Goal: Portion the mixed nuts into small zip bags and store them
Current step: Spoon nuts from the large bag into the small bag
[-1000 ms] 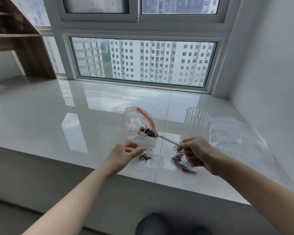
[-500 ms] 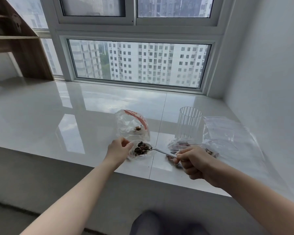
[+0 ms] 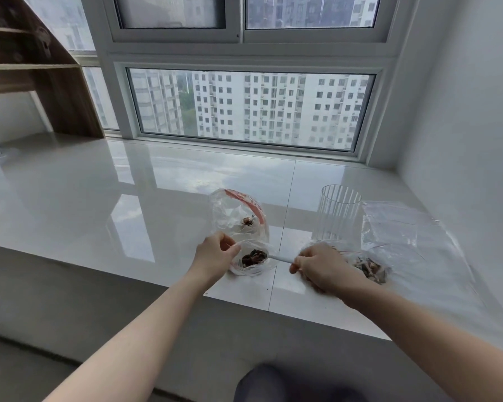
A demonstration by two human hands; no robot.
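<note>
A small clear zip bag (image 3: 234, 219) with a red seal strip stands on the glossy white sill (image 3: 128, 204), a few nuts inside it. My left hand (image 3: 215, 253) pinches the bag's mouth near its lower edge. My right hand (image 3: 320, 268) grips the white handle of a spoon (image 3: 279, 258), whose bowl holds dark mixed nuts (image 3: 253, 256) at the bag's opening. A larger clear bag of mixed nuts (image 3: 370, 268) lies just right of my right hand, partly hidden by it.
A clear ribbed cup (image 3: 339, 216) stands behind my right hand. Flat empty plastic bags (image 3: 404, 227) lie to its right, near the white wall. A wooden shelf unit (image 3: 41, 68) sits at the far left. The sill's front edge runs below my hands.
The zip bag has come down from mid-air onto the sill. The loaded spoon has dropped from the bag's upper part to its lower opening, and both hands sit lower.
</note>
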